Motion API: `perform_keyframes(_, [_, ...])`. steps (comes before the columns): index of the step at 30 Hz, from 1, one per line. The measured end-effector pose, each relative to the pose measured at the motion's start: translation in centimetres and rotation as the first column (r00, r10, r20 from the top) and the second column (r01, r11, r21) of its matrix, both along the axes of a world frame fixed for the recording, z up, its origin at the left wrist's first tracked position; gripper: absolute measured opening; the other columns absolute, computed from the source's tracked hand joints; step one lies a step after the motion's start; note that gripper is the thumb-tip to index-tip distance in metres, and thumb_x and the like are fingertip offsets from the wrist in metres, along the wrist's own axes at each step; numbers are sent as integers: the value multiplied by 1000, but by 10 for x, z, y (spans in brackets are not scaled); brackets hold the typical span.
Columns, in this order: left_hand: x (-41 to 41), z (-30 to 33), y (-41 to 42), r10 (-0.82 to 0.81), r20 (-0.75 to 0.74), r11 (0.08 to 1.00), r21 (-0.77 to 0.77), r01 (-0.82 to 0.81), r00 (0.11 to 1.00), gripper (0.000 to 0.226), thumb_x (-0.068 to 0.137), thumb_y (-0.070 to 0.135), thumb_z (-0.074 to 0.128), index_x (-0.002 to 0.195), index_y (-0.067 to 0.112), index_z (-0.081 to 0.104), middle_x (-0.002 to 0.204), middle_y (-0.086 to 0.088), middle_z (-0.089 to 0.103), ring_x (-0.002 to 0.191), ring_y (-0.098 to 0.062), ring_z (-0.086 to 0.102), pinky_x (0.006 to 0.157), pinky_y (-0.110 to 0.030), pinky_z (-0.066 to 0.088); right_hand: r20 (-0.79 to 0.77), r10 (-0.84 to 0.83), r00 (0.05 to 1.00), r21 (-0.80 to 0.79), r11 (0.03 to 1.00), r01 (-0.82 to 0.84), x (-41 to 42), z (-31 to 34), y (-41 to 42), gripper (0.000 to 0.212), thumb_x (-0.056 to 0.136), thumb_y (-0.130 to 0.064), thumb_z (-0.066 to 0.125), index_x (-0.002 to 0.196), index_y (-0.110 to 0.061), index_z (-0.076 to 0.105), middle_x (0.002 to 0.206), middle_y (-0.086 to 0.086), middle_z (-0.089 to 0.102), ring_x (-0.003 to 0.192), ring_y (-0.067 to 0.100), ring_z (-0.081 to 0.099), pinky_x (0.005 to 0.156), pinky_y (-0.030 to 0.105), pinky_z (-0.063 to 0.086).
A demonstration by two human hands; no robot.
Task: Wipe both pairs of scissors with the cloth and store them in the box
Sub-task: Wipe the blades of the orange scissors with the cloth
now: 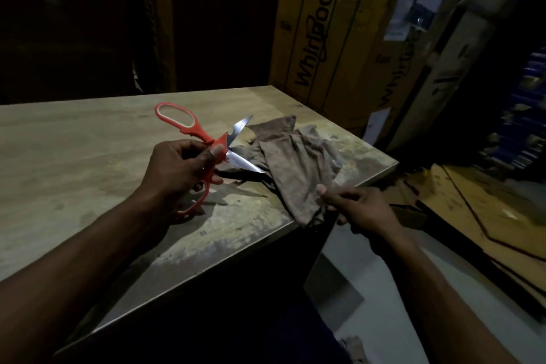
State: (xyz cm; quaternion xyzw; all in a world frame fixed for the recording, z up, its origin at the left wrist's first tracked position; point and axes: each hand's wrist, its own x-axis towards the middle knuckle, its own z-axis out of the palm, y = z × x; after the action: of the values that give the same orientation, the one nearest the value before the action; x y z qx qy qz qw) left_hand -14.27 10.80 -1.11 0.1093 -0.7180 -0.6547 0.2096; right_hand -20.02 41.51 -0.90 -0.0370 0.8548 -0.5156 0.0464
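Note:
My left hand (180, 168) holds a pair of red-handled scissors (204, 139) above the wooden table (74, 145), gripping them near the pivot. The blades are spread wide, with one tip pointing up-right and the other lying over the cloth. A crumpled brown cloth (295, 162) lies on the table's right corner and hangs over the edge. My right hand (354, 207) pinches the cloth's near corner at that edge. No second pair of scissors and no storage box shows in view.
Tall cardboard appliance cartons (334, 23) stand behind the table on the right. Flattened cardboard (478, 216) lies on the floor to the right. The back left is dark. The table's right edge (348, 189) drops off close to my right hand.

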Motion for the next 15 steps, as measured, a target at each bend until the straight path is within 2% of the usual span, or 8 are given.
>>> perform_keyframes(2, [1, 1, 0, -5, 1, 1000, 1, 5, 1000, 23, 90, 36, 80, 94, 13, 82, 88, -8, 82, 67, -26, 78, 67, -39, 47, -141, 33, 989, 3, 999, -33, -7, 2, -11, 33, 85, -40, 84, 76, -7, 81, 59, 3, 70, 48, 7, 61, 50, 26, 46])
perform_keyframes(5, [0, 3, -6, 0, 8, 1000, -2, 0, 1000, 26, 86, 37, 80, 96, 13, 82, 88, -7, 82, 66, -25, 78, 65, -37, 48, -379, -32, 925, -39, 999, 19, -29, 6, -26, 33, 85, -49, 82, 72, -19, 76, 87, 9, 75, 87, 24, 75, 75, 42, 58])
perform_keyframes(7, [-2, 6, -14, 21, -9, 999, -28, -21, 1000, 28, 84, 38, 78, 95, 13, 82, 85, -8, 82, 67, -28, 78, 62, -36, 50, -627, -101, 773, 4, 991, 133, -41, 16, -39, 28, 84, -57, 77, 78, -30, 71, 125, 6, 62, 124, 28, 59, 92, 40, 52])
perform_keyframes(8, [-3, 9, -20, 35, -13, 998, -52, -36, 999, 28, 85, 39, 77, 95, 13, 81, 84, -7, 82, 67, -29, 78, 63, -37, 51, -737, -106, 668, 22, 983, 181, -43, 26, -49, 23, 85, -52, 77, 83, -30, 71, 141, 4, 52, 139, 26, 45, 103, 40, 45])
perform_keyframes(10, [-3, 14, -31, 61, -9, 995, -84, -61, 998, 23, 87, 37, 76, 94, 16, 80, 84, -1, 82, 64, -23, 78, 67, -40, 53, -888, -48, 457, 22, 989, 146, -44, 49, -73, 13, 87, -33, 80, 90, -22, 73, 152, 6, 50, 149, 18, 35, 114, 39, 37])
perform_keyframes(12, [-3, 18, -43, 84, -2, 993, -86, -84, 996, 19, 86, 38, 75, 94, 21, 78, 84, 2, 82, 63, -19, 78, 68, -41, 54, -923, 77, 377, 60, 997, -56, -43, 60, -96, 7, 89, -16, 79, 94, -14, 74, 125, 8, 71, 131, 3, 55, 106, 43, 51])
perform_keyframes(14, [-2, 19, -55, 117, 7, 990, -75, -116, 993, 18, 87, 37, 74, 95, 22, 77, 85, 1, 81, 63, -18, 77, 69, -41, 56, -909, 240, 340, 187, 965, -182, -42, 52, -113, 15, 87, -5, 78, 100, -12, 73, 96, 6, 77, 92, 10, 74, 76, 40, 60])
perform_keyframes(15, [-2, 20, -58, 128, 10, 989, -71, -127, 992, 18, 89, 36, 74, 96, 20, 77, 86, 1, 82, 63, -18, 77, 68, -40, 56, -899, 314, 306, 283, 948, -145, -41, 41, -120, 26, 83, -1, 78, 104, -13, 71, 89, 6, 77, 77, 18, 75, 67, 38, 58])
